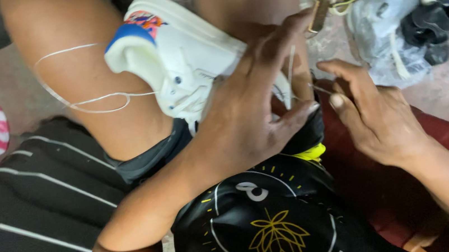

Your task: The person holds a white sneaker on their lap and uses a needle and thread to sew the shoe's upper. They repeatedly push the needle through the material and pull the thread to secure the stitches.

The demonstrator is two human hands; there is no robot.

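Two hands on white sneaker (183, 63): left hand (246, 118) clamps its stiff sole edge. Right hand (375, 114) pinches needle (319, 89); thin thread (80, 100) looks slack and snag-prone.

White sneaker (183, 63) wedged between knees

Both forearms are bare, with no sleeves, watch or rings visible on the left hand (246, 120) or right hand (376, 120). The person wears black shorts with thin white stripes (25, 205) and a black fabric garment printed with a yellow flower emblem and white lines (276, 232). The legs are bare.
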